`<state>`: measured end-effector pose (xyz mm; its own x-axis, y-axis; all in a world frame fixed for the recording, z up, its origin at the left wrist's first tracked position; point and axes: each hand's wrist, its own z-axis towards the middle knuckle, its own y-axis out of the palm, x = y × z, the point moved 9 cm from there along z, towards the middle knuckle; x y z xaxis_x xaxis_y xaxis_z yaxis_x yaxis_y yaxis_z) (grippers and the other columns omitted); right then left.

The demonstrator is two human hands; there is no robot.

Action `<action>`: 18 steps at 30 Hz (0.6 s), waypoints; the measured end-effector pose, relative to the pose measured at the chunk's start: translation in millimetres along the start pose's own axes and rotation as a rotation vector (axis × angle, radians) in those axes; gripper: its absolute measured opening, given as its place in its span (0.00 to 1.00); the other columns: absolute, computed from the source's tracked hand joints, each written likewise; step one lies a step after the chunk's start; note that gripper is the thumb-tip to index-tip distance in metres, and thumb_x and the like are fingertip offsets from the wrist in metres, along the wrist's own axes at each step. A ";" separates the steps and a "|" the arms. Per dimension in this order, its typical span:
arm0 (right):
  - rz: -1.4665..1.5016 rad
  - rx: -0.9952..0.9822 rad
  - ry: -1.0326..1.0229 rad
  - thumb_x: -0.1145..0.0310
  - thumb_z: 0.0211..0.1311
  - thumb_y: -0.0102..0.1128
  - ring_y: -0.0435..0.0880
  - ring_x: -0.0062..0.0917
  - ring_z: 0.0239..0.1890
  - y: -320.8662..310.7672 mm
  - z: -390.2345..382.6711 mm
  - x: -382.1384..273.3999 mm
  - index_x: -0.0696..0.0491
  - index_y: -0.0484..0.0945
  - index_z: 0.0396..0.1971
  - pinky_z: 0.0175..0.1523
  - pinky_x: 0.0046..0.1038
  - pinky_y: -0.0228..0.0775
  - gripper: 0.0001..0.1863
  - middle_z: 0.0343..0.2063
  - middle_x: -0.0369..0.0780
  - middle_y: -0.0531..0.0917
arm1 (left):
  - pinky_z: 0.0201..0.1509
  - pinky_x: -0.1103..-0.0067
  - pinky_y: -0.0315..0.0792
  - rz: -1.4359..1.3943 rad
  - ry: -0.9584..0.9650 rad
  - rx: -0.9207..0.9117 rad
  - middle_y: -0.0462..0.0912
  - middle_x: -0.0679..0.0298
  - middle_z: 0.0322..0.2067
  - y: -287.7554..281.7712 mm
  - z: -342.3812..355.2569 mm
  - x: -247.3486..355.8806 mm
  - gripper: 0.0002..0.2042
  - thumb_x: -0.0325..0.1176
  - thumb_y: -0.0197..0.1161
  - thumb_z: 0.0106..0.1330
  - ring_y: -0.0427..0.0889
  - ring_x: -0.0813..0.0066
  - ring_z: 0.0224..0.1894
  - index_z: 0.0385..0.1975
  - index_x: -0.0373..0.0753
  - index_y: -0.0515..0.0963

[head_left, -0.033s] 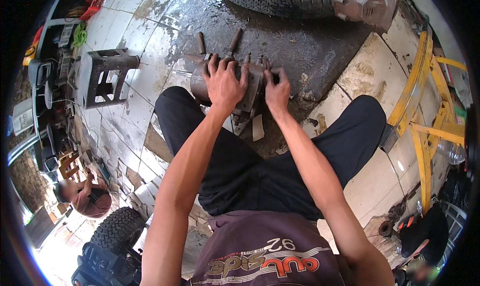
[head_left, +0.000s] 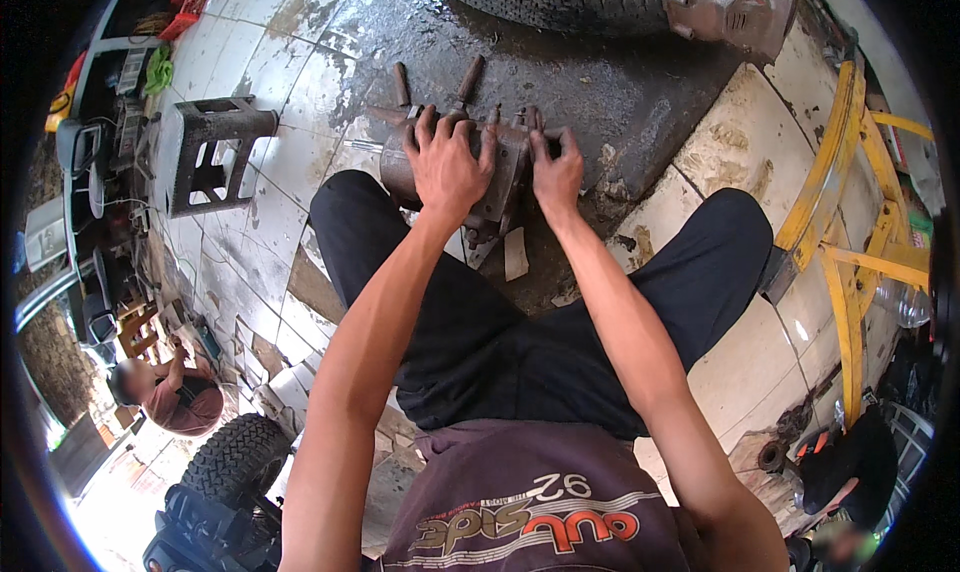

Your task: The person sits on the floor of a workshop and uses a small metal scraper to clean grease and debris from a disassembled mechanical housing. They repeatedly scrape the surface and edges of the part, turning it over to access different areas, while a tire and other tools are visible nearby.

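Observation:
Between my legs lies a rusty, grease-stained metal housing [head_left: 398, 175], with a splined shaft [head_left: 364, 147] sticking out at its left end. My left hand [head_left: 450, 167] grips it from above, fingers curled over the far side. At the flanged right end, my right hand [head_left: 557, 170] has its blackened fingers bent together beside the bolts. Whatever they pinch is too small or hidden to tell. Two short brown metal rods [head_left: 471, 78] show just beyond the housing. A small pale scrap [head_left: 515, 255] is on the floor on the near side.
A large tyre [head_left: 550, 4] lies at the far side, touching a rusty casting [head_left: 730, 12]. To the left is a dark plastic stool [head_left: 215, 137]. A yellow metal frame [head_left: 850, 252] stands close by my right knee. Another person [head_left: 180, 397] sits at the lower left.
My right hand has shifted very slightly, its fingers bending differently at the flange. The left hand and the housing look the same.

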<state>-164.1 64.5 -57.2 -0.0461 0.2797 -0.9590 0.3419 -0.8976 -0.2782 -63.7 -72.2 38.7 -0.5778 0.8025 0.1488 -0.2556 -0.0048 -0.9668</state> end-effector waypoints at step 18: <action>-0.050 -0.055 0.075 0.64 0.60 0.67 0.83 0.48 0.39 0.7 -11.9 16.8 0.58 0.78 0.32 0.42 0.42 0.70 0.12 0.30 0.50 0.84 | 0.70 0.57 0.51 0.021 0.000 0.004 0.83 0.56 0.47 4.7 -4.1 -2.1 0.19 0.48 0.55 0.69 0.66 0.51 0.66 0.43 0.38 0.83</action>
<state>-153.4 72.6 -72.8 0.0051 0.3503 -0.9366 0.3919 -0.8624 -0.3204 -60.6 -71.5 33.0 -0.5830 0.8023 0.1283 -0.2464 -0.0241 -0.9689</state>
